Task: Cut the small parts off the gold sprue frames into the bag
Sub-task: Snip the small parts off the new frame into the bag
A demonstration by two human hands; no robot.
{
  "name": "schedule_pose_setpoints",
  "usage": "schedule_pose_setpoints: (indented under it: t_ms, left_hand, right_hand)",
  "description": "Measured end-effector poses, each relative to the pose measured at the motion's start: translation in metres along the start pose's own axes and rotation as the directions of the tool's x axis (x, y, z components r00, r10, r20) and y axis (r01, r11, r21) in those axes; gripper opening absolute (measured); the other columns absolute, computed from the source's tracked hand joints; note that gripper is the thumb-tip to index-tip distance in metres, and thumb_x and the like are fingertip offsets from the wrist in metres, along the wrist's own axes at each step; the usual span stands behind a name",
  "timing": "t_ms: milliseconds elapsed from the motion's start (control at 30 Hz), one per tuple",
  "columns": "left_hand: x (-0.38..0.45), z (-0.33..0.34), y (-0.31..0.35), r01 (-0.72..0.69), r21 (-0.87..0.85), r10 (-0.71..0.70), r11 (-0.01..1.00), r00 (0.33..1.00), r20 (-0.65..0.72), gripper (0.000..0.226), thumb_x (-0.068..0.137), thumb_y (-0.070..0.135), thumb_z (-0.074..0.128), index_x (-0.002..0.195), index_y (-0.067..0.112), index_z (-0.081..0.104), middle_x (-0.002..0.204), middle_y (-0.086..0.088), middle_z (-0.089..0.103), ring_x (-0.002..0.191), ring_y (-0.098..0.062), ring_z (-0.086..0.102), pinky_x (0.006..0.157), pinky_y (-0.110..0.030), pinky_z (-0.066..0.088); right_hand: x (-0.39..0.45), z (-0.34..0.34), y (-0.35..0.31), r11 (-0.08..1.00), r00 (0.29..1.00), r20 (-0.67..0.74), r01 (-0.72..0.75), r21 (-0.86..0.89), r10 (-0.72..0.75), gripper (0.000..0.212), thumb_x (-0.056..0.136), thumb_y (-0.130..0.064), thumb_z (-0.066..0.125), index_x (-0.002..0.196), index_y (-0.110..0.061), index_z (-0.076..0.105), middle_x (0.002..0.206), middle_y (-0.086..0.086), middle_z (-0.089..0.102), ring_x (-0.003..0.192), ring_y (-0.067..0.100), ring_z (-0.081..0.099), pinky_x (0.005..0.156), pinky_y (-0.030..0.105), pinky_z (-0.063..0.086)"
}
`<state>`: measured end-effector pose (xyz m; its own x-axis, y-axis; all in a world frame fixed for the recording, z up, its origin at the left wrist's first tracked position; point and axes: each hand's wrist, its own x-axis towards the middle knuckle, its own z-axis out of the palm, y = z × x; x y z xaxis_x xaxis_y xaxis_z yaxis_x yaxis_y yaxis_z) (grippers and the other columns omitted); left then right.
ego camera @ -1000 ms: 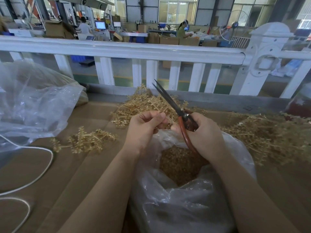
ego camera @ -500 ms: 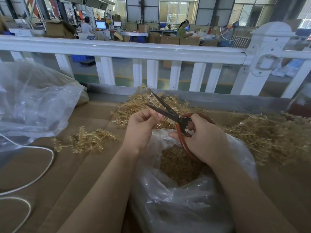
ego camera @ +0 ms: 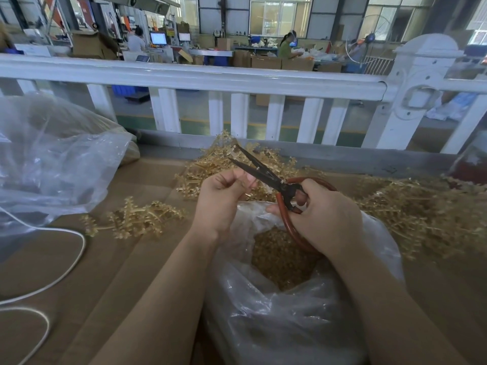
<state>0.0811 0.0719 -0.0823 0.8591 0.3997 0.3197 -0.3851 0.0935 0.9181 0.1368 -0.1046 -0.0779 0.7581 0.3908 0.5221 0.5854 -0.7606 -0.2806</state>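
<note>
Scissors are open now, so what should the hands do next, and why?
Probably squeeze the scissors shut. Their blades stand apart, the left hand pinches a gold sprue frame beside them, and the right hand grips the red handles right over the open bag, so a cut part should drop in.

Scissors (ego camera: 266, 175): dark matt metal blades, glossy red-brown handles; bag (ego camera: 276, 312) of thin, crinkled clear plastic; shiny gold sprue frames (ego camera: 137, 219) at 9 o'clock

Two hands: left (ego camera: 224, 201), right (ego camera: 320, 219). One scissors (ego camera: 266, 175). Two bags (ego camera: 276, 320) (ego camera: 52, 159). Three sprue heaps (ego camera: 137, 219) (ego camera: 218, 164) (ego camera: 421, 214). One cable (ego camera: 63, 262).
</note>
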Motion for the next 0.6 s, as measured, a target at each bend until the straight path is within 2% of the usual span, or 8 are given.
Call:
schedule_pose_setpoints:
  t_ms: [100,333,500,600]
  left_hand:
    - [-0.0004,0.0004,0.0004,0.005,-0.007,-0.005,1.000,1.000,-0.001,0.017,0.092,0.005,0.063,0.078,0.008,0.070,0.071,0.004,0.068,0.072,-0.005,0.061,0.074,-0.017,0.050]
    - [-0.0023,0.0015,0.0011,0.002,-0.001,-0.002,1.000,1.000,0.007,0.026,0.092,0.007,0.064,0.070,0.019,0.070,0.072,0.004,0.066,0.074,-0.007,0.060,0.079,-0.019,0.049]
    - [-0.0020,0.0013,-0.0007,-0.021,0.062,0.023,0.998,1.000,-0.022,0.018,0.093,0.004,0.063,0.076,0.009,0.068,0.074,-0.001,0.064,0.076,-0.010,0.059,0.080,-0.024,0.050]
    - [-0.0030,0.0001,-0.0010,-0.064,0.129,0.065,0.989,0.998,0.001,0.015,0.094,0.002,0.062,0.080,-0.005,0.063,0.078,-0.012,0.058,0.077,-0.017,0.053,0.081,-0.029,0.046]
  right_hand:
    - [0.0007,0.0016,0.0016,1.000,1.000,0.003,-0.006,-0.001,0.006,0.073,0.064,-0.095,0.036,0.087,-0.030,0.061,0.064,-0.025,0.046,0.059,0.002,0.044,0.052,0.020,0.034]
    - [0.0016,0.0051,0.0045,0.999,0.999,0.039,-0.019,0.029,0.018,0.088,0.061,-0.100,0.028,0.097,-0.030,0.067,0.071,-0.022,0.056,0.061,0.004,0.048,0.058,0.023,0.042]
    - [0.0006,0.0028,0.0053,1.000,1.000,0.025,-0.001,0.030,0.001,0.083,0.064,-0.099,0.031,0.098,-0.032,0.067,0.070,-0.024,0.050,0.060,0.004,0.046,0.052,0.019,0.035]
    - [0.0003,0.0022,0.0051,1.000,1.000,0.014,0.021,0.003,-0.022,0.081,0.067,-0.098,0.030,0.101,-0.032,0.064,0.076,-0.023,0.055,0.066,0.005,0.049,0.056,0.023,0.042]
